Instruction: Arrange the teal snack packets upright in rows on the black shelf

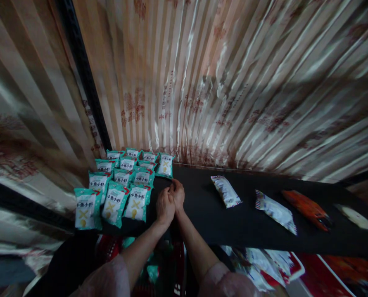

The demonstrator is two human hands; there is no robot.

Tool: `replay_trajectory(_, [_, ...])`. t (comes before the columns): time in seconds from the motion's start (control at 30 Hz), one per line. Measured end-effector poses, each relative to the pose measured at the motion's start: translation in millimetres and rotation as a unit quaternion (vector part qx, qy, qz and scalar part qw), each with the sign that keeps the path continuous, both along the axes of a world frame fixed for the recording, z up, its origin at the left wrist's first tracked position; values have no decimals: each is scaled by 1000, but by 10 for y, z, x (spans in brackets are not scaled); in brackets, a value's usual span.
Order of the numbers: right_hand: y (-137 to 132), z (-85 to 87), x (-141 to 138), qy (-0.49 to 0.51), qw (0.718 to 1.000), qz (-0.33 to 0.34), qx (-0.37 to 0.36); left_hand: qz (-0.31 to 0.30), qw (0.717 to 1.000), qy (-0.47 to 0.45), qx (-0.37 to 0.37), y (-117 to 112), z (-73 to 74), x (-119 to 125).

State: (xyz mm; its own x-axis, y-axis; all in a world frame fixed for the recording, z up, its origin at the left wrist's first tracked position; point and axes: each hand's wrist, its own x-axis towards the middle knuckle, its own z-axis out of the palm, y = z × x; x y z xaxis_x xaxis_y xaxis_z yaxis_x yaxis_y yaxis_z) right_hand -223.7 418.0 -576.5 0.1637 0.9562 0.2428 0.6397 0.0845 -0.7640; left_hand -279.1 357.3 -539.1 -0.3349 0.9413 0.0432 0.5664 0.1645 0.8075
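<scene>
My left hand (165, 207) and my right hand (178, 194) rest against each other over the black shelf (199, 214). Their fingers are closed and pressed together; whatever may lie between them is hidden. Just left of them, green and white snack bags (136, 202) stand in several rows, tilted back. One snack bag (165, 166) of the same kind stands at the back, right beyond my fingertips, with a gap in front of it.
To the right on the shelf lie a white packet (226, 191), a second white packet (276, 211), an orange-red packet (307, 208) and a pale item (357, 218). Striped plastic sheeting (184, 82) hangs behind. Below the front edge, a red basket (108, 247) and white packages (261, 264) show.
</scene>
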Motion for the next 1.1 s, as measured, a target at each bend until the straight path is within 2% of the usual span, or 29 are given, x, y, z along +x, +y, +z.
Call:
replay_trajectory(0.33, [-709, -71, -14, 75, 997, 19, -31, -31, 999, 11, 23, -676, -207, -54])
replay_trajectory(0.53, [-1161, -76, -33, 135, 990, 46, 12, -75, 996, -2, 52, -1096, -329, -107])
replay_trajectory(0.73, [-1728, -132, -1, 156, 982, 97, 49, -142, 987, -33, 61, -1660, -473, -192])
replay_trajectory(0.87, [-2053, -240, 62, 122, 982, 133, 49, -171, 983, -52, 42, -1980, -564, -258])
replay_trajectory(0.97, [-2187, -382, 110, 106, 982, 152, 31, -180, 982, -48, 28, -2107, -662, -300])
replay_trajectory(1.1, [-2217, -562, 142, 42, 986, 147, -60, -174, 984, -38, -15, -2136, -780, -307])
